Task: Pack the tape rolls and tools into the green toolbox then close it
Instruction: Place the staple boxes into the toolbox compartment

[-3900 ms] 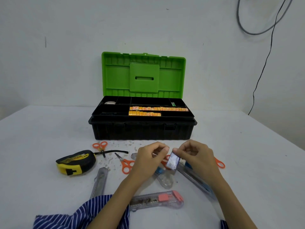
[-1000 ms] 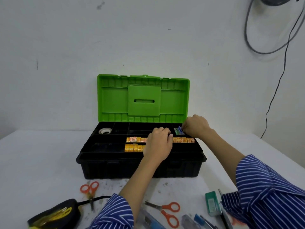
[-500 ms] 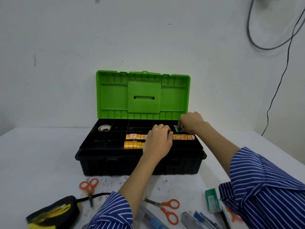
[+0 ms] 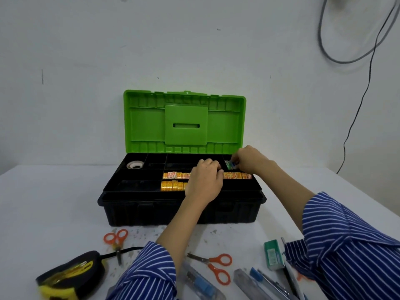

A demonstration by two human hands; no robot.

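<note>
**Inspector:** Status of the toolbox [image 4: 181, 211]?

**Assessor:** At frame centre on the white table [image 4: 54, 202], green lid [image 4: 184, 122] upright and fully open. The black tray holds two rows of orange tape rolls [image 4: 173, 185] in the middle and a white tape roll [image 4: 135, 165] in its upper-left compartment.

**Inspector:** What has changed?

**Assessor:** Four seconds ago both hands were low in the frame, working a small item between them over the table. They have since moved up into the tray. The right hand [image 4: 249, 161] is now at the upper-right compartment, fingers curled around a small green-and-blue item [image 4: 229, 164]; over the last second it has barely shifted. Whether the item is released I cannot tell.

**Inspector:** And the left?

**Assessor:** The left hand [image 4: 205, 182] rests knuckles-up over the orange rolls, fingers bent. Whether it grips anything is hidden.

**Inspector:** Implication for the task?

**Assessor:** In my judgement one small item is being seated; packing is far from complete. Outstanding along the lower edge: tape measure [image 4: 69, 276], two orange scissors [image 4: 216, 267] [image 4: 115, 238], utility knives [image 4: 199, 282], a green box [image 4: 273, 256]. Lid closure not yet due.
</note>
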